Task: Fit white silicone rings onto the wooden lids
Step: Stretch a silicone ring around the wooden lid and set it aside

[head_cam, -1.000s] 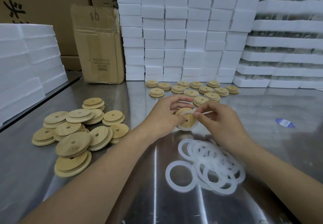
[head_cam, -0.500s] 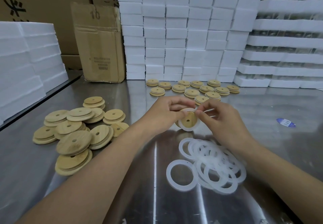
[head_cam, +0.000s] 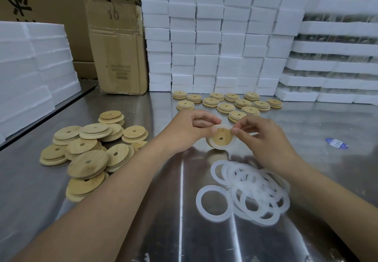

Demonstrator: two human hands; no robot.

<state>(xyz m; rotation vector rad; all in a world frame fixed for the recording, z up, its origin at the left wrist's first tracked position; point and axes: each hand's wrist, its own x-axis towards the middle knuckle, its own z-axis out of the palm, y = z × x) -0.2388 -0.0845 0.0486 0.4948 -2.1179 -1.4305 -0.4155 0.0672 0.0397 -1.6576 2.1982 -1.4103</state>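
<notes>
A round wooden lid [head_cam: 221, 138] with a centre hole is held upright above the steel table. My left hand [head_cam: 190, 130] grips its left edge and my right hand [head_cam: 263, 139] pinches the white silicone ring [head_cam: 224, 147] that wraps around the lid's rim. A heap of loose white silicone rings [head_cam: 249, 190] lies on the table just below my right hand. A pile of bare wooden lids [head_cam: 90, 151] sits to the left. Rows of wooden lids [head_cam: 227, 103] lie flat beyond my hands.
Stacks of white foam blocks [head_cam: 214, 37] wall off the back and right, with more foam [head_cam: 30, 67] at the left. A cardboard box [head_cam: 118, 47] stands at the back left. A small blue-and-white label [head_cam: 336, 143] lies on the steel table [head_cam: 30, 200] at the right.
Both hands have lifted the lid a little and turned it. The ring now sits more evenly around the rim.
</notes>
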